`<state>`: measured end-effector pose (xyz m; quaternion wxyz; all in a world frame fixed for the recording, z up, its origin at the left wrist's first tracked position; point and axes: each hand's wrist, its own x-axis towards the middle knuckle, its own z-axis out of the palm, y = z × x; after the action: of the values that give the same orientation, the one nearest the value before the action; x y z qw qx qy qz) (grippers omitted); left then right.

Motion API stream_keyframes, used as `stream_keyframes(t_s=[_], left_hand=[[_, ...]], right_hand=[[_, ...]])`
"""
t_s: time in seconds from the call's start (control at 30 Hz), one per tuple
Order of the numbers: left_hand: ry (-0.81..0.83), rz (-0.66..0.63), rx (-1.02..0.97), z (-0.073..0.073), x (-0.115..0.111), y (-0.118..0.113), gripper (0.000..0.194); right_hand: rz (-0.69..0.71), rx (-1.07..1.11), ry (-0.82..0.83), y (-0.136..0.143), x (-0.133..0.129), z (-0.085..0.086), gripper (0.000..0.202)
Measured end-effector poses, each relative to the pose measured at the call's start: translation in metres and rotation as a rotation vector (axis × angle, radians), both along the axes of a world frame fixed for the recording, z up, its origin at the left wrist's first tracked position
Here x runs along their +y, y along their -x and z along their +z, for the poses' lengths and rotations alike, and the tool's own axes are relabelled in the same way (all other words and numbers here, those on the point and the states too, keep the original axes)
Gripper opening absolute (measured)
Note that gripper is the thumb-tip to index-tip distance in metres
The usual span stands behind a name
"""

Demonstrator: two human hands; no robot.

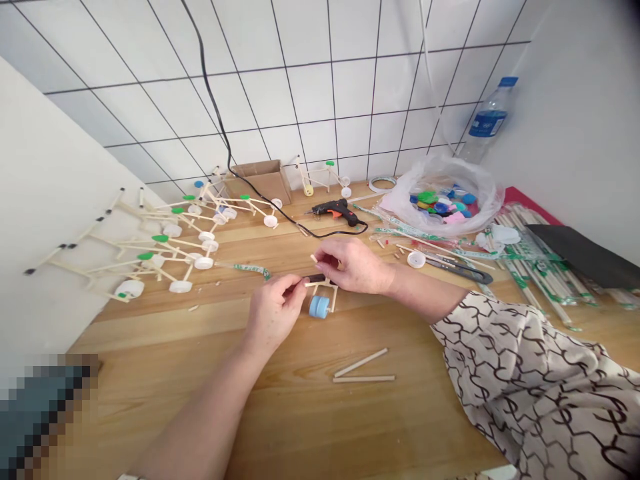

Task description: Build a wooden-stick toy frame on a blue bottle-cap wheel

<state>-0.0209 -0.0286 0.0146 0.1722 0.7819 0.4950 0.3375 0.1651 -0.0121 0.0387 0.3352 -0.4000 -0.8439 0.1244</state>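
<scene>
My left hand (275, 310) pinches a short pale wooden stick partly covered by a black strip (315, 279). My right hand (353, 267) is closed just to the right, fingertips at the strip's other end; a pale stick tip (313, 258) sticks out from its fingers. Below the hands is a small stick frame (334, 299) with a wheel of light-blue bottle caps (319, 307). My fingers hide how the frame meets the strip. Two loose cut sticks (364, 379) lie on the wooden table in front.
Several stick models with white cap wheels (180, 287) stand at left. A black glue gun (335, 211) with its cord lies behind my hands, near a cardboard box (260, 181). At right are a bag of bottle caps (440, 200), a utility knife (460, 268) and wrapped chopsticks (545, 267).
</scene>
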Motion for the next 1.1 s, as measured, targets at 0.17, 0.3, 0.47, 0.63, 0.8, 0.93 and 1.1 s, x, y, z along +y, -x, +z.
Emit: stream_keyframes(t_s=[0.17,0.3,0.47,0.63,0.8,0.93,1.1], left_hand=[[-0.002,-0.003,-0.008,-0.001,0.001,0.0,0.025],[-0.013,0.004,-0.042,-0.001,0.001,0.001,0.022],[-0.122,0.018,-0.123,0.002,0.0,0.005,0.019],[-0.294,-0.096,-0.118,0.013,-0.006,0.004,0.034],[-0.357,-0.192,0.008,0.017,-0.007,0.002,0.04],[-0.391,-0.242,0.037,0.012,-0.003,0.003,0.041],[-0.397,-0.255,0.023,0.009,-0.002,0.004,0.042]], right_hand=[[-0.004,-0.015,-0.019,0.0,0.0,0.0,0.007],[-0.002,-0.011,-0.01,0.0,0.001,0.0,0.008],[-0.001,-0.007,0.011,0.001,0.001,0.0,0.008],[0.003,-0.006,0.038,0.001,0.0,0.001,0.008],[-0.003,-0.006,0.023,0.001,0.0,0.0,0.008],[-0.005,0.004,0.021,0.002,0.001,-0.002,0.009],[0.004,0.005,-0.011,0.001,0.002,-0.003,0.009]])
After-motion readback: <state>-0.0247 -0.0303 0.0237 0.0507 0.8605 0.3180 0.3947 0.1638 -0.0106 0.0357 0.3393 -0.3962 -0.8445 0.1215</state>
